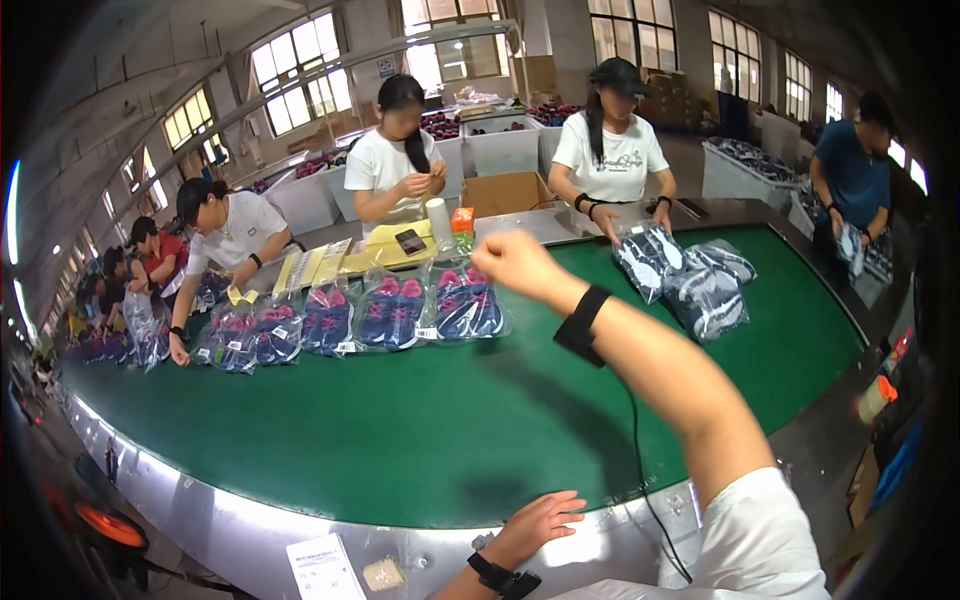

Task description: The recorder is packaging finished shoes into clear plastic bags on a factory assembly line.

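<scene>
My right hand point(515, 264) reaches across the green conveyor belt point(400, 430) with its fingers curled closed. It overlaps the upper right of a clear bag of navy and pink shoes point(470, 305); whether the fingers grip the plastic or something small is hidden. My left hand point(543, 522) lies open near the metal table edge point(440, 545), fingers stretched to the right and nothing in them. More bagged navy shoes point(390, 315) stand in a row to the left. Bags of grey and white shoes point(705, 285) sit on the belt at the right.
Co-workers stand across the belt; one person's hand point(607, 222) touches the grey shoe bags. Yellow sheets point(315, 265), a phone point(410, 240), a white cone point(438, 218) and an orange box point(463, 220) lie along the far side. A black cable point(637, 450) hangs beneath my right arm. A printed paper point(325, 568) lies near me.
</scene>
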### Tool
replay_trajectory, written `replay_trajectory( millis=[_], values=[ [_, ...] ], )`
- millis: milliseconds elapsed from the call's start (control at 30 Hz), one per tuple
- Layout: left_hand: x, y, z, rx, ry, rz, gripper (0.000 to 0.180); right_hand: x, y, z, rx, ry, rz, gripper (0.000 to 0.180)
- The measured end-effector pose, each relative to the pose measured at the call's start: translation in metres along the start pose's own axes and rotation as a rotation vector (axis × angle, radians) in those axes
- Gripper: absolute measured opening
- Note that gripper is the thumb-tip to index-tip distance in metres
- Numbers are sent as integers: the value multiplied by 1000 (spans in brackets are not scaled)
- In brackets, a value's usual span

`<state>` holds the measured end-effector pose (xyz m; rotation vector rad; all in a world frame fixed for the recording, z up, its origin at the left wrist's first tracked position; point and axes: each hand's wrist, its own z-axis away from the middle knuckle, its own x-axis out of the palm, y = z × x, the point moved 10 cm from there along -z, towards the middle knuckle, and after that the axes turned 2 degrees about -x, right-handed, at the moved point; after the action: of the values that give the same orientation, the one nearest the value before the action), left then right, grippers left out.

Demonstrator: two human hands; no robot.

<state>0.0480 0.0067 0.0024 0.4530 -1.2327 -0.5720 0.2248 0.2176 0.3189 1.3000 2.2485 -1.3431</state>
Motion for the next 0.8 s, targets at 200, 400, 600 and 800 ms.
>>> replay_trajectory(
  millis=[200,400,600,800],
  values=[
    [-51,-17,-2,-23,58,272,52,100,247,86,625,78,-148,20],
    [-62,-15,6,-5,-14,285,49,162,274,118,974,-12,-515,39],
    [-70,-21,2,-32,-28,408,41,192,298,105,976,-18,-563,40],
    [-65,-3,7,4,58,373,35,163,332,103,808,181,13,25]
  ],
)
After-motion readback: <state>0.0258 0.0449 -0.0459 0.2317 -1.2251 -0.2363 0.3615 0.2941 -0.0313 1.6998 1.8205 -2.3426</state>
